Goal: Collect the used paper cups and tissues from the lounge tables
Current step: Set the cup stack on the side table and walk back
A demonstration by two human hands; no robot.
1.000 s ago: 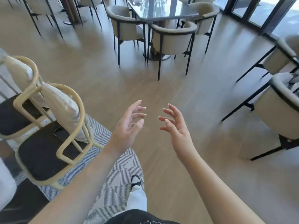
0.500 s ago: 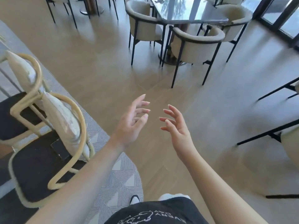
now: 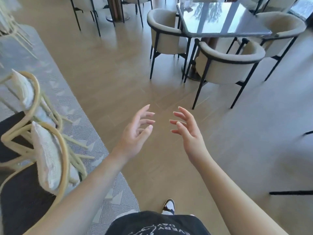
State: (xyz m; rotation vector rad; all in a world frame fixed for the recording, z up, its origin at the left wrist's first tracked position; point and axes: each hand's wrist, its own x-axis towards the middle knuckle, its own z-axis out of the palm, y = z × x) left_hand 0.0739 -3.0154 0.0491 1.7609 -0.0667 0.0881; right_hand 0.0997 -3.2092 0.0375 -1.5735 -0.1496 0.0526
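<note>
- The left hand (image 3: 135, 131) is held out in front of the body with its fingers spread and loosely bent; nothing is gripped in it.
- The right hand (image 3: 188, 131) is held the same way, just beside the left with a gap between them, palms turned toward each other; it too is empty.
- Both hands are judged to be kept free and raised because collecting has yet to start at the next table, so that a cup or tissue could be taken by either one.
- No cups and no tissues can be made out anywhere in view; where they lie cannot be told.
- A glossy table (image 3: 220, 17) is seen ahead and to the right, well apart from the hands. Only reflections are shown on the part of its top that is in view, and its far end is cut off by the frame.
- Cream chairs (image 3: 227, 65) are drawn in close round the table, so a reach to its top would probably have to be made over a chair back or between two chairs.
- Bare wooden floor (image 3: 110, 73) lies between the person and the table; a shoe (image 3: 169, 206) is planted on it below the hands, which suggests a walk toward the table.
- Cane chairs (image 3: 42, 150) with pale cushions stand on a patterned rug (image 3: 101, 158) at the left, near the left arm.
</note>
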